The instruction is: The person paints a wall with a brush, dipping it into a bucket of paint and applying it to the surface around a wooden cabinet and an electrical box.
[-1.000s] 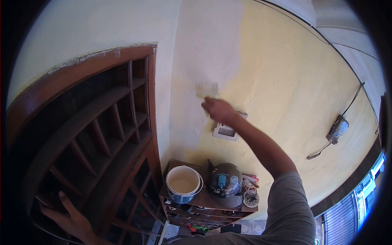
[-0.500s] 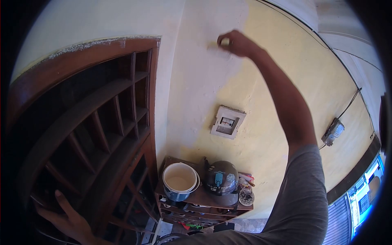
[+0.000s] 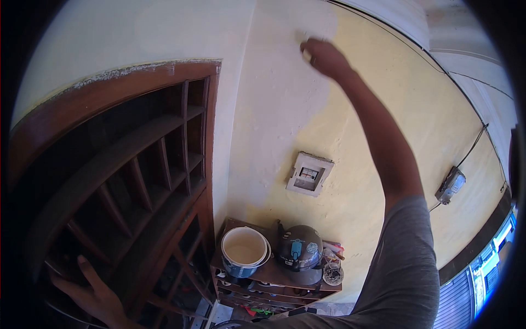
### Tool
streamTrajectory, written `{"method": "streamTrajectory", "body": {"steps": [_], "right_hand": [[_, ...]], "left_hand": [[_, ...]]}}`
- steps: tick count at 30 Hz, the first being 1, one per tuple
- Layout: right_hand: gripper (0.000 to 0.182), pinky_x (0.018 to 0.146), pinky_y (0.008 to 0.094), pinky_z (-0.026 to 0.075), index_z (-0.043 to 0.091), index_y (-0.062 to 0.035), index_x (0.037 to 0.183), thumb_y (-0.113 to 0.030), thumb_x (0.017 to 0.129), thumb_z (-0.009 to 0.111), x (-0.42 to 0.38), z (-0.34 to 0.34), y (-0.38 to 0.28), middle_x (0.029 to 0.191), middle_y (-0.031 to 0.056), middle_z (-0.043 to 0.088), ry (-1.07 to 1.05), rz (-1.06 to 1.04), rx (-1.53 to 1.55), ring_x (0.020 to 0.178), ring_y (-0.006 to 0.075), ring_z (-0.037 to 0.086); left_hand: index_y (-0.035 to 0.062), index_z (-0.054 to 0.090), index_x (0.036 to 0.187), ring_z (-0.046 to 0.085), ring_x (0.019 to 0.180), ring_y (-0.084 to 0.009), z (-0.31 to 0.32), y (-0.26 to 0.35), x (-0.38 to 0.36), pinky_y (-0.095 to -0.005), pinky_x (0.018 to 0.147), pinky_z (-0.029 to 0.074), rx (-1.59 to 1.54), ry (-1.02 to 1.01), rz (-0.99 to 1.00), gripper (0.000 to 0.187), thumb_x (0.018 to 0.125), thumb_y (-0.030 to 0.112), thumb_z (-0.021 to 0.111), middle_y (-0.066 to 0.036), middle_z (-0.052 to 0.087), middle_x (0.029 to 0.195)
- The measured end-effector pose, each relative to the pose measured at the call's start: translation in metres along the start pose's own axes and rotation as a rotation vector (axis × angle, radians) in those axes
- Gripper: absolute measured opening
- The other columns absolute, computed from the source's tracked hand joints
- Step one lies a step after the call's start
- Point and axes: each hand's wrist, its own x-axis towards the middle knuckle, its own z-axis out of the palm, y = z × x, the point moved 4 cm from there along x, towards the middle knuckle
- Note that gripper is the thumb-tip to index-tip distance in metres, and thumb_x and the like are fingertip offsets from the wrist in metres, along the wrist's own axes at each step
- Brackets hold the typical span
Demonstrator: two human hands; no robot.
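Observation:
High on the wall [image 3: 378,126], my right hand [image 3: 327,57] is closed around a paintbrush, its pale handle end [image 3: 307,55] showing at the fist. The bristle end is blurred and mostly hidden, close against a light greyish patch of paint [image 3: 274,109]; yellow wall surrounds that patch. At the lower left, my left hand [image 3: 96,299] has its fingers spread beside the dark wooden door [image 3: 126,214]. Whether it touches the wood is hard to make out in the shadow. A white-lined bucket [image 3: 245,245] with a pale inside stands below on a brown shoe rack [image 3: 268,274].
A dark helmet [image 3: 299,247] with stickers sits beside the bucket, near a clear container [image 3: 332,273]. An electrical box [image 3: 310,173] is set in the wall. Farther right hangs a meter [image 3: 451,185] with a cable. The door frame [image 3: 213,137] borders the left side.
My right hand has moved slightly right along the wall and its wrist has turned, with the paintbrush still in it. The view has shifted a little upward. My left hand stays by the door.

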Motion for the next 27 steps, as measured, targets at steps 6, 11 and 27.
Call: {"method": "streamTrajectory", "body": {"steps": [6, 11, 27], "right_hand": [[0.022, 0.086, 0.0474, 0.053, 0.067, -0.0102, 0.106, -0.012, 0.086, 0.060, -0.099, 0.039, -0.102, 0.101, 0.0173, 0.064, -0.395, -0.057, 0.263, 0.096, 0.0357, 0.065], [0.012, 0.067, 0.0375, 0.051, 0.074, -0.0117, 0.095, -0.016, 0.087, 0.068, -0.030, -0.018, -0.030, 0.074, 0.0133, 0.068, -0.394, 0.177, 0.448, 0.067, 0.0232, 0.061], [0.013, 0.083, 0.0441, 0.051, 0.065, -0.0068, 0.100, -0.011, 0.088, 0.065, -0.016, -0.012, -0.006, 0.098, 0.0137, 0.068, -0.089, -0.025, -0.072, 0.096, 0.0343, 0.064]], "left_hand": [[-0.0017, 0.035, 0.149, 0.050, 0.132, -0.0366, -0.001, 0.001, -0.001, -0.0437, 0.110, 0.039, -0.040, 0.021, -0.052, 0.065, 0.102, 0.038, 0.056, -0.026, 0.048, 0.145], [-0.0002, 0.035, 0.150, 0.048, 0.135, -0.0361, -0.001, -0.003, 0.001, -0.0433, 0.111, 0.039, 0.063, 0.026, -0.008, 0.065, 0.102, 0.038, 0.056, -0.026, 0.045, 0.148], [-0.0026, 0.030, 0.153, 0.043, 0.140, -0.0344, 0.000, -0.007, -0.001, -0.0413, 0.117, 0.034, 0.046, 0.058, 0.022, 0.070, 0.102, 0.039, 0.055, -0.026, 0.036, 0.154]]}}
